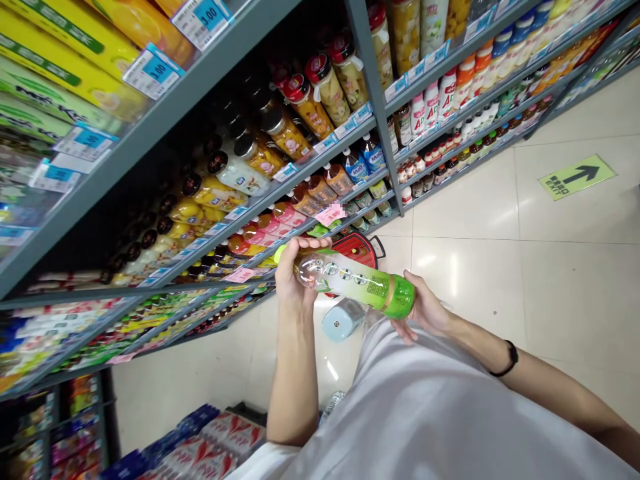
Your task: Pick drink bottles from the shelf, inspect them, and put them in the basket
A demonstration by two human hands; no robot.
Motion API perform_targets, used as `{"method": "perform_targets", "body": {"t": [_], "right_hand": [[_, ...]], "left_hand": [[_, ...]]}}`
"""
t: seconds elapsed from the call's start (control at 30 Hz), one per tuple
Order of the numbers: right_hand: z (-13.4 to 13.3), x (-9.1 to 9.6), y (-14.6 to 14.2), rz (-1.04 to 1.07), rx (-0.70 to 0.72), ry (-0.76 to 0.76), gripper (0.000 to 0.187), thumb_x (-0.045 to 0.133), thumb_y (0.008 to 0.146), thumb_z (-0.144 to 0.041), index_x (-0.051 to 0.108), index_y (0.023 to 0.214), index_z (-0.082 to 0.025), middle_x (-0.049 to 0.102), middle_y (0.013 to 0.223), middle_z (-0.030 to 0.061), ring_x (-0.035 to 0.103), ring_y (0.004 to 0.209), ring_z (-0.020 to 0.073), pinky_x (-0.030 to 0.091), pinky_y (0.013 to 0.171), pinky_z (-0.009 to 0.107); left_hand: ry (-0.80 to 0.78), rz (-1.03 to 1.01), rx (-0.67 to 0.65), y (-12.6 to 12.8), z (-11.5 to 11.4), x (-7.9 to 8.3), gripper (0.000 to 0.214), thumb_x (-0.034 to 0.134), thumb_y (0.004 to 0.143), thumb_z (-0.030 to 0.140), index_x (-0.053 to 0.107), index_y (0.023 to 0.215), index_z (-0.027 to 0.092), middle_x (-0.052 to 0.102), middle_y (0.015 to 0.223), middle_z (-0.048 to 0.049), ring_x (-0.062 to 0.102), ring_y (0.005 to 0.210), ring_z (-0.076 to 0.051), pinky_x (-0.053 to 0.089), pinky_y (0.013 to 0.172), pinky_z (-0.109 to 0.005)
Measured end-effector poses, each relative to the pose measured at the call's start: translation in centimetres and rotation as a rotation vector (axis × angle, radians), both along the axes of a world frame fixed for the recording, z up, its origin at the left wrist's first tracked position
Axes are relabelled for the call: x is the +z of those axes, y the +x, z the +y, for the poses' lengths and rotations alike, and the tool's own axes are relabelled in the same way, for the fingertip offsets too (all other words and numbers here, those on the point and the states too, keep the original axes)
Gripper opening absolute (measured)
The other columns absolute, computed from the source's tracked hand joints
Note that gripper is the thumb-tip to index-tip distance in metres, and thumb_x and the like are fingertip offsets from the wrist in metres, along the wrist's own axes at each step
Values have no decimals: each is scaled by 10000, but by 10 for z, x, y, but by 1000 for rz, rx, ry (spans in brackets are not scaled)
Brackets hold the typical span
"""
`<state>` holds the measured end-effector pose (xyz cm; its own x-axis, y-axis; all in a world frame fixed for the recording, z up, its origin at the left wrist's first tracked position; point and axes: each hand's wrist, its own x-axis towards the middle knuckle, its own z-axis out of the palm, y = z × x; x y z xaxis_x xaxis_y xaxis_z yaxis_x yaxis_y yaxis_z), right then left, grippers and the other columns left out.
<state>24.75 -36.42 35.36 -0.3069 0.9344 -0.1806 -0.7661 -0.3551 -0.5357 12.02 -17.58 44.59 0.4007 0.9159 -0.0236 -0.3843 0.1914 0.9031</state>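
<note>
Fingers (315,243) of the L hand (293,277) are curled round the neck end of a green-labelled bottle (357,280), gripping it; tips show on the far side, the rest partly hidden behind it. R hand (431,310) is at the green base end, thumb against it, some fingertips showing on the near side; bottle hides part of that hand, so can't tell if it's closed on it or just supporting. Bottle is held tilted btwn both hands in front of the white shirt (445,413), cap end L, base R. Label print too small to read. Black wristband (509,360) on R wrist; R forearm cut off at R edge.

Red basket (363,250) on the floor beyond, partly blocked by the bottle. Light-blue object (340,321) nearby, also part-covered; can't make out what it is. Pink price tag (331,215) on the shelf edge, top bit blurred. Red-lidded jars (320,70) stand far of it, shelf back v. dark. Yellow cartons (65,47) cut off top L, red-and-white packs (220,437) cut off at near edge. Floor sticker (577,177) w/ black arrow far R.
</note>
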Motion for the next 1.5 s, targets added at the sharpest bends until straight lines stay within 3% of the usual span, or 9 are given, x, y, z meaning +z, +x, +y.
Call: {"method": "perform_targets", "body": {"t": [0.3,0.53,0.83,1.0,1.17,1.23,1.3,1.4,1.5], "right_hand": [[-6,3,2,21,95,-91,911,188,904,-847,684,745,-101,611,468,99,547,362,139,350,336,200],[-10,-12,1,198,288,-82,1010,50,842,-912,656,672,-122,523,390,76,499,312,153,292,278,202],[-13,-26,-6,303,346,-22,996,71,807,-965,615,628,-150,442,340,41,413,259,137,332,262,223],[-11,-31,-7,317,385,-37,1021,94,763,-1006,627,651,-143,456,357,38,459,274,144,341,269,217],[-8,-38,-4,311,361,-180,988,146,822,-939,665,842,-99,610,513,77,571,378,167,327,296,207],[-5,-42,-2,275,293,-259,850,209,891,-852,640,888,-119,636,581,65,592,415,163,356,327,207],[-1,-52,-2,216,214,-333,689,269,945,-747,606,891,-148,623,596,40,580,423,151,362,351,204],[7,-79,-3,78,99,-461,563,300,980,-649,581,910,-166,591,570,23,531,406,133,330,360,191],[15,-117,-5,-19,31,-570,523,312,985,-637,547,895,-179,566,549,16,488,392,124,310,359,189]], "left_hand": [[16,39,-9,-1,-6,-6,305,844,738,437,650,675,210,657,685,9,671,719,-165,601,923,-436],[0,-1,-52,-3,-9,-14,268,862,758,421,705,703,211,699,715,5,705,754,-169,616,920,-408],[-25,4,-39,-9,-10,-17,190,829,792,352,741,713,203,723,722,4,714,747,-146,618,885,-334],[12,87,-33,-14,-11,-20,184,798,804,372,756,739,205,744,754,-9,728,760,-162,601,927,-348],[148,384,-197,-35,-3,-24,387,667,879,519,806,929,162,783,885,-109,745,864,-254,597,832,-360],[253,579,-263,-46,0,-27,451,596,921,558,795,941,154,772,885,-118,721,849,-249,571,802,-338],[382,850,-284,-57,2,-32,469,576,927,573,758,827,153,725,781,-87,653,742,-207,514,713,-293],[510,1262,-341,-70,-1,-44,511,588,901,565,571,583,165,512,568,-4,426,576,-127,342,580,-257],[521,1435,-501,-80,-6,-63,529,573,904,542,427,555,173,329,550,40,282,584,-103,250,581,-260]]}}
